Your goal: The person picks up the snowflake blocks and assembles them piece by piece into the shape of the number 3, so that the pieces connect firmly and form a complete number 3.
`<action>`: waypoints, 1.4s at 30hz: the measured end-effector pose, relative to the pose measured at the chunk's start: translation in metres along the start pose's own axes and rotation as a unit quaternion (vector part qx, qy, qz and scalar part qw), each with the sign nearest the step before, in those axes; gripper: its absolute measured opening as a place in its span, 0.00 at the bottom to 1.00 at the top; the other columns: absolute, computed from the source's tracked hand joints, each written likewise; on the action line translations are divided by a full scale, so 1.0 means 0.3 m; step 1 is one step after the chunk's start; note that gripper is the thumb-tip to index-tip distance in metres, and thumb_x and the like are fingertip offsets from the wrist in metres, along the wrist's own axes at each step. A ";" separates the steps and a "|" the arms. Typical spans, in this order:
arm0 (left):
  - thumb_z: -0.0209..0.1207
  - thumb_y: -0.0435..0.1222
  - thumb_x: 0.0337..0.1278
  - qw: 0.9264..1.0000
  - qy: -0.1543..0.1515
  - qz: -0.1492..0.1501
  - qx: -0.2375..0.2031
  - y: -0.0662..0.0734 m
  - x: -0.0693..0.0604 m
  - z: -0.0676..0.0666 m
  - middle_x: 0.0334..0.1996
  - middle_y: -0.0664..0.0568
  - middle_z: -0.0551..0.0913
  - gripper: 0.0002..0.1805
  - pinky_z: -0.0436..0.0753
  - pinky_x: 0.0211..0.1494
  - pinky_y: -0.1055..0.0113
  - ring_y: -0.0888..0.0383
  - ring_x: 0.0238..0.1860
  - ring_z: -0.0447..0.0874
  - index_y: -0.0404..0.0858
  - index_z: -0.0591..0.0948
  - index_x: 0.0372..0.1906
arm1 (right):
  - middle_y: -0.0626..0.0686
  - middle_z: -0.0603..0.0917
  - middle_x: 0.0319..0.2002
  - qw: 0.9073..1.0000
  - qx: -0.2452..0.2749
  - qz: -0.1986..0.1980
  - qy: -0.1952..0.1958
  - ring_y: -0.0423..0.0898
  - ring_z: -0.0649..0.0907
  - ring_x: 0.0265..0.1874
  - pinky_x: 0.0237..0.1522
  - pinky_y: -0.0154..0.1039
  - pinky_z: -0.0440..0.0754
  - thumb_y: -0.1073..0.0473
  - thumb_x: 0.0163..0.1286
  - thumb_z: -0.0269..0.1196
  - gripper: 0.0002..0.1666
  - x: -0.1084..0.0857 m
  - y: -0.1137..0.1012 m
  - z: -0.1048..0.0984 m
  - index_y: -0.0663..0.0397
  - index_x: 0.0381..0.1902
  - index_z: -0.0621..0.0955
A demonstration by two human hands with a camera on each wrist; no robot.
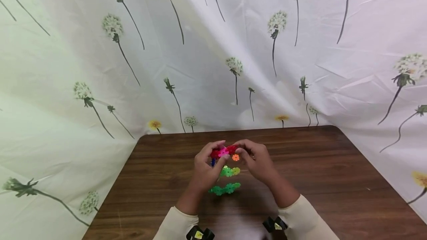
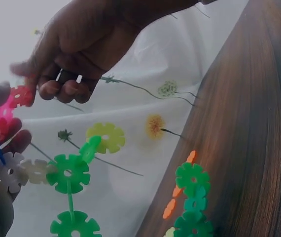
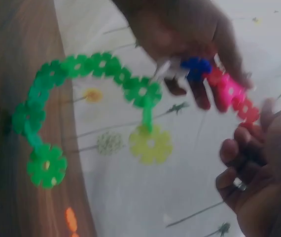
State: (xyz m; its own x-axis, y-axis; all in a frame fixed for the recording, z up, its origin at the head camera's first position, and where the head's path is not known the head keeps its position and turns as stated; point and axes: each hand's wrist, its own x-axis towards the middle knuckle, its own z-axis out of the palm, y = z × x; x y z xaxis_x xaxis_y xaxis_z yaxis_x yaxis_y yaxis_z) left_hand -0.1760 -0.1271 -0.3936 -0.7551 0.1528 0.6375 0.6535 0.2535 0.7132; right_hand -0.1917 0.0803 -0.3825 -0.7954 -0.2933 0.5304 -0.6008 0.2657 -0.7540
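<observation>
Both hands work at a chain of interlocking flower-shaped plastic discs (image 3: 230, 91). My left hand (image 1: 207, 165) holds its pink and red end, the thumb in front and the fingers behind. My right hand (image 1: 261, 160) pinches the red disc (image 3: 249, 111) at the tip between thumb and forefinger; its other fingers curl in, with a small pale glint among them. From the pink part the chain runs through a blue disc (image 3: 196, 69) and whitish ones to green discs (image 2: 68, 174) and a yellow disc (image 2: 106, 138), hanging below the hands.
Orange discs (image 2: 169, 209) show near the green ones; how they join is unclear. The brown wooden table (image 1: 160, 184) lies beneath the hands. Behind it hangs a white cloth (image 1: 207, 95) printed with dandelions. Each wrist wears a black strap (image 1: 200, 233).
</observation>
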 end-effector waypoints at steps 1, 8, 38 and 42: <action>0.70 0.33 0.72 1.000 0.000 0.001 0.001 0.000 0.000 0.000 0.52 0.44 0.88 0.21 0.90 0.54 0.69 0.54 0.49 0.87 0.39 0.84 0.66 | 0.55 0.85 0.29 1.000 0.001 -0.008 0.008 0.43 0.81 0.24 0.30 0.37 0.85 0.59 0.85 0.59 0.13 0.001 0.016 -0.001 0.59 0.53 0.87; 0.67 0.32 0.75 1.000 -0.008 0.002 -0.007 -0.009 -0.005 0.000 0.52 0.46 0.87 0.20 0.90 0.53 0.69 0.56 0.49 0.85 0.42 0.83 0.67 | 0.55 0.81 0.25 0.999 0.023 0.026 0.034 0.52 0.80 0.22 0.28 0.39 0.84 0.58 0.89 0.52 0.19 -0.002 0.100 -0.004 0.64 0.51 0.87; 0.61 0.31 0.79 1.000 -0.026 -0.007 -0.006 0.001 -0.001 -0.014 0.57 0.45 0.86 0.21 0.90 0.56 0.67 0.55 0.54 0.84 0.43 0.80 0.71 | 0.55 0.88 0.46 0.987 -0.083 0.130 0.043 0.48 0.85 0.46 0.47 0.38 0.83 0.64 0.79 0.68 0.10 -0.060 0.371 0.081 0.63 0.54 0.87; 0.62 0.32 0.79 0.999 -0.031 -0.015 -0.006 0.004 -0.003 -0.014 0.59 0.46 0.86 0.21 0.89 0.57 0.68 0.55 0.55 0.84 0.44 0.80 0.71 | 0.57 0.89 0.51 0.986 -0.096 0.127 0.048 0.55 0.85 0.54 0.54 0.50 0.84 0.65 0.78 0.69 0.11 -0.069 0.387 0.086 0.63 0.54 0.87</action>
State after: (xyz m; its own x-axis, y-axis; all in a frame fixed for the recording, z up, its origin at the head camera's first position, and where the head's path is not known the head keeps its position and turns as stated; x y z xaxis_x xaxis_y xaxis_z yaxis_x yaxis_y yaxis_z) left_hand -0.1744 -0.1310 -0.3920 -0.7757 0.2044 0.5970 0.6311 0.2477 0.7351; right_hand -0.2431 0.0935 -0.4911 -0.9203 -0.1096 0.3755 -0.3786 0.4907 -0.7848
